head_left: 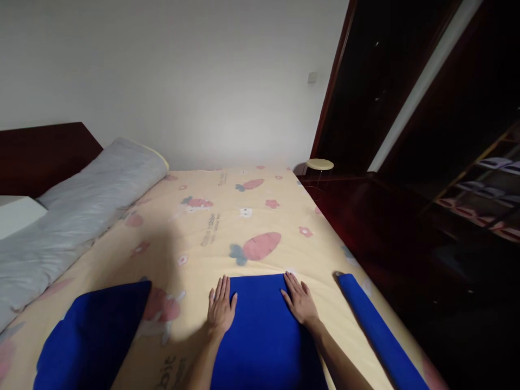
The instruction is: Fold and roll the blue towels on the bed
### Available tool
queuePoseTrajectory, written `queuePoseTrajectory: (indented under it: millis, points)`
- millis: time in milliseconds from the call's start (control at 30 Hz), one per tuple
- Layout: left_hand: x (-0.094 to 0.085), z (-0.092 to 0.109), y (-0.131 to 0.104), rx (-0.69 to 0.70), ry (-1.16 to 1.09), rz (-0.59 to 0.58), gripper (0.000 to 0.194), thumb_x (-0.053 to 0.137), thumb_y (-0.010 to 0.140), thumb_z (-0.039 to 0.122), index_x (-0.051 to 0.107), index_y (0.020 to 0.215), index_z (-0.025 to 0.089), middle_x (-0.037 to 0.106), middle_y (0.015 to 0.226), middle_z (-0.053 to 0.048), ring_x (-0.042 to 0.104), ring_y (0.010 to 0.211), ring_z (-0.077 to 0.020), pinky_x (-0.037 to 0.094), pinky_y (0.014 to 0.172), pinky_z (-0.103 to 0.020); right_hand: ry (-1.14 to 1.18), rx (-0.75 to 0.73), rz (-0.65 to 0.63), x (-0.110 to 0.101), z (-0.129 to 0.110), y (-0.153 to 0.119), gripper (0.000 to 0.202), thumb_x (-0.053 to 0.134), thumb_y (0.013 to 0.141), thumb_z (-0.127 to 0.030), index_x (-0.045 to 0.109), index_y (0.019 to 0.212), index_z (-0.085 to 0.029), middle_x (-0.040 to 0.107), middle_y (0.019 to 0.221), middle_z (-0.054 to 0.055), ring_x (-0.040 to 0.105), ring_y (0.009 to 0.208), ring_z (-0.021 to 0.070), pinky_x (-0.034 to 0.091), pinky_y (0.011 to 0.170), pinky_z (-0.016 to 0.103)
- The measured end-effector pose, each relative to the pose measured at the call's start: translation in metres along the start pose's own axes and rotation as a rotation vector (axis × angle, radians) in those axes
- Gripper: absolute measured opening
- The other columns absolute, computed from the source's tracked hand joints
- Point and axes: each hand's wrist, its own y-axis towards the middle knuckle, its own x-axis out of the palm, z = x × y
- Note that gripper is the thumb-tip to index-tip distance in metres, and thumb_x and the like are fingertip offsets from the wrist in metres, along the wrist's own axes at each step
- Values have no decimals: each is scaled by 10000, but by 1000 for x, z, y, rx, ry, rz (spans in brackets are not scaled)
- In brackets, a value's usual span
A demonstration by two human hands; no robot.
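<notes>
A smooth blue piece of cloth (pixel 262 330) lies flat on the bed in front of me, its far edge straight and its near end cut off by the frame. My left hand (pixel 221 310) rests palm down over its left edge near the far corner, fingers stretched out. At the opposite corner, my right hand (pixel 301 301) lies flat along the right edge, its thumb on the cloth. A second dark blue cloth (pixel 95 333) sits to the left, partly in shadow. On the right is a long, narrow blue strip (pixel 376 327) with a small greyish tip at its far end.
The bed has a cream sheet (pixel 260 219) printed with carrots and flowers. A grey quilt or pillow (pixel 109 176) lies along the dark headboard (pixel 44 154). Past the bed's right edge are a round stool (pixel 319 164), a dark floor and a shoe rack (pixel 479 189).
</notes>
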Motion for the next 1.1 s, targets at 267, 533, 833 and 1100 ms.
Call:
queuePoseTrajectory:
  millis: [267,533,833,1100]
  points:
    - [-6,6,6,-11,33,-32,574,247,973,413,154,1515,247,265,1582,-42,243,1466,-247,159,1188,-589,-29,52,-23,-4,-11,6,627,253,992,-514,306,1508,-162,306,1555,115,259,1447,273,195,1169,555]
    - [19,64,-33,219,18,121,566,256,962,269,140,1516,252,311,1571,-19,300,1444,-203,278,1177,-489,54,-127,-34,12,-97,-21,555,322,971,-311,306,1509,-176,254,1565,84,220,1459,253,210,1182,508]
    - [42,68,-91,276,120,243,594,313,927,200,184,1504,262,339,1556,-4,350,1418,-190,377,1130,-450,68,-176,-121,15,-107,-75,639,367,858,-125,327,1494,-182,252,1559,46,242,1451,208,231,1191,421]
    - [46,75,-126,152,-37,4,528,303,954,378,225,1473,321,293,1554,26,348,1419,-228,346,1164,-483,103,-197,-77,36,-100,-119,581,372,900,-167,360,1480,-199,295,1532,49,321,1416,234,310,1164,427]
